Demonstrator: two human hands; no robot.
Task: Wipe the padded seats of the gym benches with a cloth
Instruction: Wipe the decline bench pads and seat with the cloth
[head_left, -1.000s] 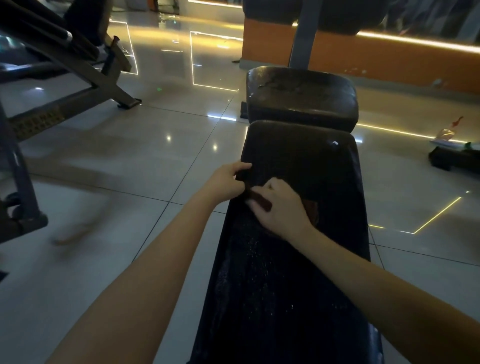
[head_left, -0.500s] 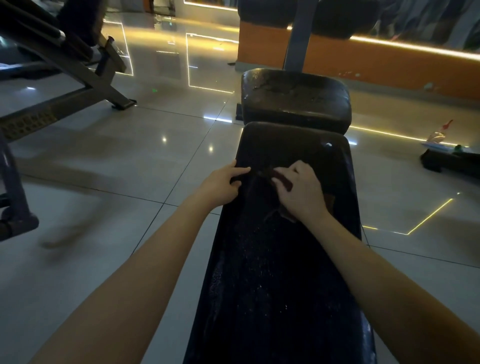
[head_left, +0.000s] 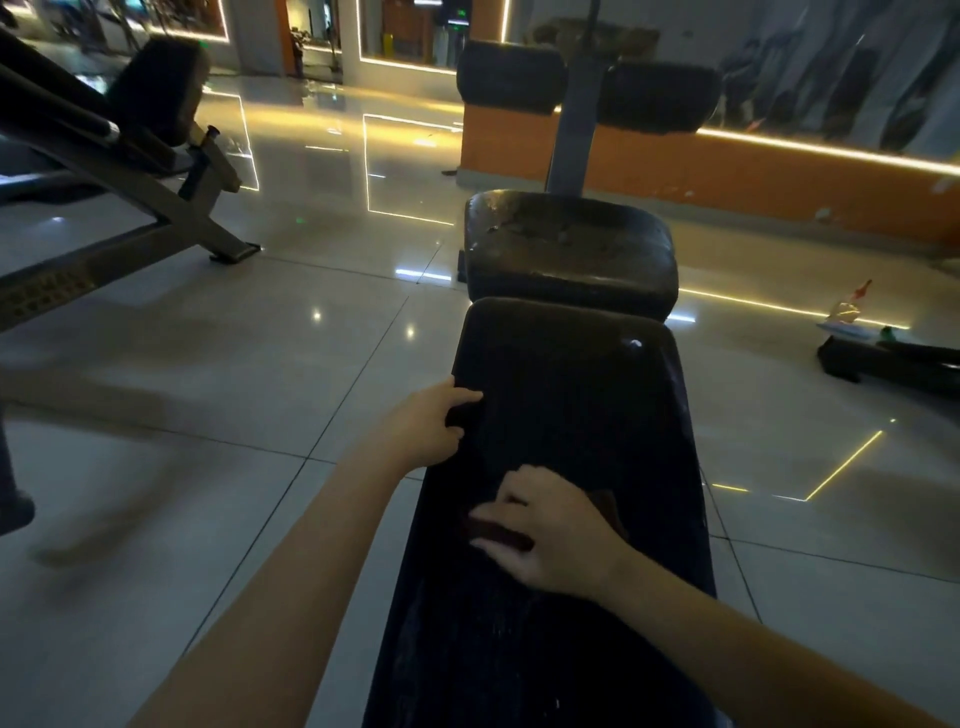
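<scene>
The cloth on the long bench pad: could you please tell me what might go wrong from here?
1. The cloth is bunched small under the right hand, so each pass may cover only a narrow strip and miss the right edge of the long pad.
2. In this dim light, pale specks on the near end could go unnoticed.
3. The short pad beyond looks scuffed; the cloth might snag there.

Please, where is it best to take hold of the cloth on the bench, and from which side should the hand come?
Probably from above, at its bunched left end. The cloth lies limp and low on the long pad, so no edge stands up to pinch from the side. The right hand covers it and grips a fold there. The left hand grips the pad's left edge.
</scene>
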